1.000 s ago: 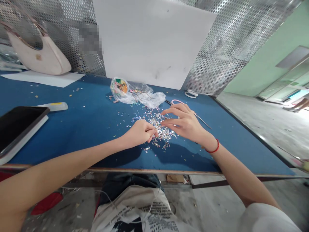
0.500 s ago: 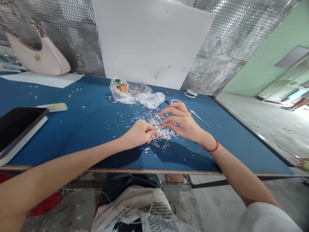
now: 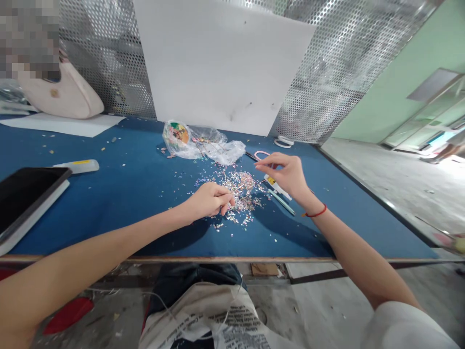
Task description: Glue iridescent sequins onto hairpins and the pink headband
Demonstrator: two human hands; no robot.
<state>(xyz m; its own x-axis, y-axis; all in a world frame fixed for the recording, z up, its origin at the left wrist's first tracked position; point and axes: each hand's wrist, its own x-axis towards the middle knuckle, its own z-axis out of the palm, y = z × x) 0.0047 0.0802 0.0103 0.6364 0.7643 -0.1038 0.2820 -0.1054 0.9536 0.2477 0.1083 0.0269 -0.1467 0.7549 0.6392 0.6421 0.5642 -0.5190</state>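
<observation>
A loose pile of tiny multicoloured sequins [image 3: 236, 191] lies on the blue table top [image 3: 119, 208]. My left hand [image 3: 207, 201] rests at the pile's near edge, pinching a thin metal needle [image 3: 238, 187] whose tip points into the sequins. My right hand [image 3: 281, 177] hovers above the far right of the pile, fingertips drawn together, and I cannot see anything in them. Just below it lie a white strip with a yellow label [image 3: 276, 187] and a pale green stick [image 3: 281, 202]. Pink-handled scissors [image 3: 262, 155] sit beyond its fingertips.
A crumpled plastic bag [image 3: 214, 149] holds a round printed piece at the back. A black tablet in a white case [image 3: 25, 203] and a white tube [image 3: 77, 166] lie at left. A perforated metal panel [image 3: 327, 72] and white board [image 3: 221, 63] stand behind the table.
My right hand has lifted back off the sequins, its fingers drawn together, and a white strip and green stick now show beneath it. My left hand has barely moved.
</observation>
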